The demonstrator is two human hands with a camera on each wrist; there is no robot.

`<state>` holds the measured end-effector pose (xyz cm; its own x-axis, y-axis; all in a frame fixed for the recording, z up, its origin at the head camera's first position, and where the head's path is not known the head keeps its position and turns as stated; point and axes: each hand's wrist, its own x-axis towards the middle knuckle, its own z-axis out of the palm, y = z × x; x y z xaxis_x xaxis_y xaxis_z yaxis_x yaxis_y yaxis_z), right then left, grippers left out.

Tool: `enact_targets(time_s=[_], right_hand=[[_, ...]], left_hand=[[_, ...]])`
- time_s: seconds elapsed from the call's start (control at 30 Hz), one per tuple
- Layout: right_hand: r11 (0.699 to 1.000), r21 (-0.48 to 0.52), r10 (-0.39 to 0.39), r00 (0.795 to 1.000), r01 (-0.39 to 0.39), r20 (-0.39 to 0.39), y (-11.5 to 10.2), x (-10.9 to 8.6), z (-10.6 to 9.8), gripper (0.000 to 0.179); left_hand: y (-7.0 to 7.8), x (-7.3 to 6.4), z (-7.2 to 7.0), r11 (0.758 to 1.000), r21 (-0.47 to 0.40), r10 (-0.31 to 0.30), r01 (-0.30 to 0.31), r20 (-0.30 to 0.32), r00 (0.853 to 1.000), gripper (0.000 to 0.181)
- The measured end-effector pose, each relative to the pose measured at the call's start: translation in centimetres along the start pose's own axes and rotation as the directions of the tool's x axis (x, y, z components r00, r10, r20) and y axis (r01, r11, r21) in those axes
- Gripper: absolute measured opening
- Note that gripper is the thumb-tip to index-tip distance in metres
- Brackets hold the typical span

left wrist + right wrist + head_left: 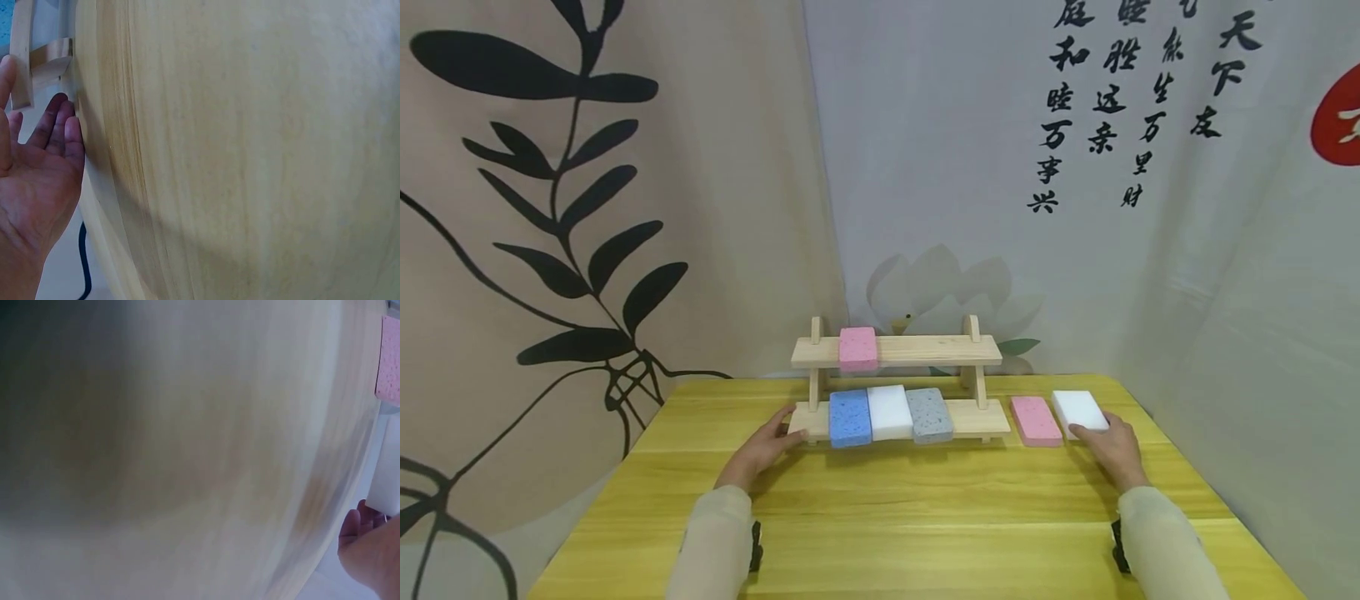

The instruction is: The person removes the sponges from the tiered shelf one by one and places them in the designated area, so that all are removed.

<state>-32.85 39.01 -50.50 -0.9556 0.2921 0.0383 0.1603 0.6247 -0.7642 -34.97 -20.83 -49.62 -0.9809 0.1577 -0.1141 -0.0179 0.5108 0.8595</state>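
One white sponge in right grip, left grip beside wooden rack.

White sponge, blue sponge (speckled)

I remotely observe a table bearing a wooden rack and, right of it, a pink sponge. Upper shelf: second pink sponge. Lower shelf: blue sponge, white block, grey sponge.

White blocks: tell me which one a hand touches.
The rightmost white block, held by the right hand; the other white block rests on the lower shelf, untouched.
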Motion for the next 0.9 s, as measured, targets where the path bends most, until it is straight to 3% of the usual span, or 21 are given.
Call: enact_targets(time_s=[0.57, 0.9], right_hand=[[0.995, -0.097, -0.020, 0.999, 0.023, 0.033, 0.10, 0.02, 0.10, 0.089], [0.992, -0.125, 0.007, 0.998, 0.000, 0.059, 0.16, 0.10, -0.16, 0.101]], left_hand=[[-0.19, -0.03, 0.05, 1.000, -0.007, -0.023, 0.023, -0.008, 1.000, 0.078], [0.25, -0.12, 0.05, 0.999, -0.008, -0.031, 0.031, -0.003, 1.000, 0.083]])
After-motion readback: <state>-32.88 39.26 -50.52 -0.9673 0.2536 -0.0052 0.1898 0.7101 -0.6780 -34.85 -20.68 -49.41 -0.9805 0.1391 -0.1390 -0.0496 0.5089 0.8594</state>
